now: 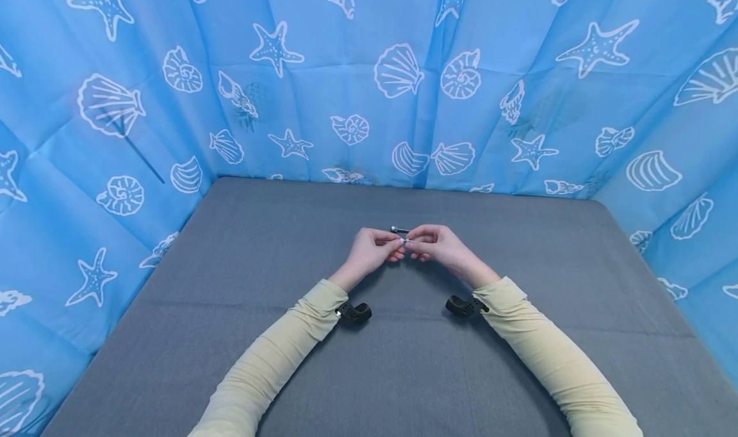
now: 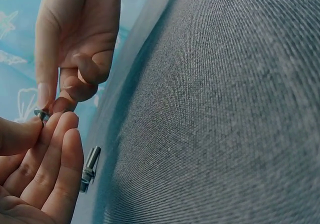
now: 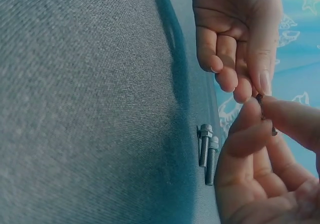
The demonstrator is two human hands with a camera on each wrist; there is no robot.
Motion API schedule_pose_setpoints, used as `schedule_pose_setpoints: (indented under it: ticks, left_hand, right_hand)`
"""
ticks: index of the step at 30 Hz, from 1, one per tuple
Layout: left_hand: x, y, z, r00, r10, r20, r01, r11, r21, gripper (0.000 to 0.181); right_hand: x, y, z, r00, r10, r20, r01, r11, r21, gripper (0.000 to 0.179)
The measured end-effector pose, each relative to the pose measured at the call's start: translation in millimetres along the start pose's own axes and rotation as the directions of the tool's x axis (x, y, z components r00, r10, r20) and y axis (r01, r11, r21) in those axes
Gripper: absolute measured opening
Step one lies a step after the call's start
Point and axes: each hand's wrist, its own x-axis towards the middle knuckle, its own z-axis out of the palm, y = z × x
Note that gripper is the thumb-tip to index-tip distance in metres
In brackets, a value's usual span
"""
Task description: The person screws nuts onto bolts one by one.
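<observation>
Both hands meet over the far middle of the table, fingertips almost together around a small metal bolt (image 1: 407, 240). My left hand (image 1: 371, 250) pinches one end between thumb and fingertips, and my right hand (image 1: 438, 243) pinches the other. In the left wrist view a thin flange or disc shows on the bolt (image 2: 41, 114) at the fingertips. Fingers cover most of it in the right wrist view, where a dark end of the bolt (image 3: 274, 131) peeks out. Just beyond the hands, two larger hex-head bolts (image 3: 204, 146) lie side by side on the table.
A grey cloth covers the table (image 1: 277, 245). Blue curtains (image 1: 357, 78) with white shells and starfish hang along its back and sides. Dark straps with camera mounts (image 1: 353, 312) sit at both wrists, below the cream sleeves.
</observation>
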Motion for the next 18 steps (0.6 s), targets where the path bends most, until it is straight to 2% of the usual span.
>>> schedule_pose_setpoints:
  ticks: [5,10,15,18]
  left_hand:
    - [0.3,-0.9,0.6,1.000,-0.004,-0.001,0.004,1.000,-0.007,0.017]
    - [0.8,-1.3,1.3,1.000,-0.003,-0.001,0.003,1.000,-0.008,0.017]
    - [0.9,-1.4,1.7,1.000,-0.004,-0.006,0.004,1.000,-0.011,0.017]
    - [0.5,-1.3,1.5,1.000,-0.007,-0.011,0.007,1.000,-0.009,0.017]
  right_hand:
    - [0.6,0.7,0.6,1.000,0.026,-0.013,-0.026,1.000,0.000,0.035]
    - [-0.2,1.0,-0.8,1.000,-0.021,-0.018,0.021,1.000,-0.001,0.028]
    - [-1.4,-0.9,-0.7,0.999,0.011,-0.033,-0.012,1.000,-0.015,0.033]
    - [-1.5,-0.3,-0.7,0.999,0.000,-0.037,0.000,1.000,-0.006,0.032]
